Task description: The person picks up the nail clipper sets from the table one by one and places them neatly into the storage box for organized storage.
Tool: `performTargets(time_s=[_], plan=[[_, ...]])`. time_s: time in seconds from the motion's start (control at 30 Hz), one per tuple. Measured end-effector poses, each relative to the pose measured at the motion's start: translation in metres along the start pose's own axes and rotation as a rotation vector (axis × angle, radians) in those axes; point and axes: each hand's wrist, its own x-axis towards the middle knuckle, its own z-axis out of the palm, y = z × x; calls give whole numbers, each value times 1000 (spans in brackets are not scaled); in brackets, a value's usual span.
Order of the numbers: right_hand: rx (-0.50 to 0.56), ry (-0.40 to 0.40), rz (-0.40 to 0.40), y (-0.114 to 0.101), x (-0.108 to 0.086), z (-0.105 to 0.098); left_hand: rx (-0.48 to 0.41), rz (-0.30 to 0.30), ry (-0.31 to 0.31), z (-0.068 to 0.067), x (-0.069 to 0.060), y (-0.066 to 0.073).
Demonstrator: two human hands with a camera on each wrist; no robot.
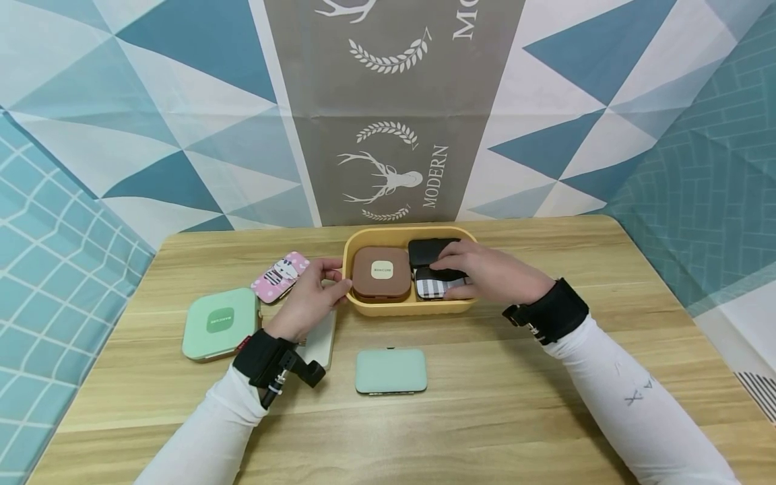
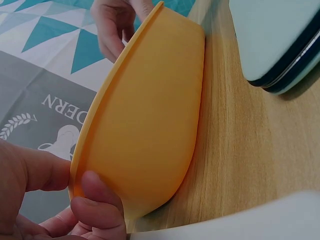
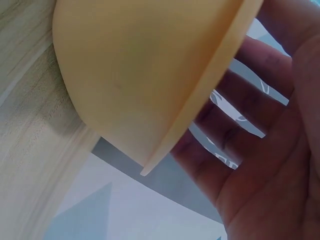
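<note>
A yellow basket (image 1: 412, 309) stands at the back of the table. At its left end my left hand (image 1: 308, 296) pinches the rim between thumb and fingers, plain in the left wrist view. My right hand (image 1: 488, 273) reaches over the basket's right end and grips a small black case with grey-and-white stripes (image 1: 429, 286), thumb at its front and fingers toward its back. In the right wrist view the fingertips are hidden behind the basket wall (image 3: 135, 75). Inside the basket, a brown square case (image 1: 382, 286) lies at the left and a black case (image 1: 424, 252) behind the striped one.
Left of the basket lie a pink cartoon case (image 1: 281, 276) and a mint-green square case (image 1: 212, 330). A pale flat case (image 1: 321, 347) is partly under my left hand. In front of the basket lies a light green rectangular case (image 1: 391, 370). A patterned cloth (image 1: 388, 101) hangs behind the table.
</note>
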Motion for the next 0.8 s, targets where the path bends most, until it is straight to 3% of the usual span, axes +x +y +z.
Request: performTargets(time_s=[0.6,0.8], plan=[[102,174,92,1,-18,-1,3,-7,-5,0,0,0],[141,238,173,1,-22,0,7,-13,-6,0,-1,1]])
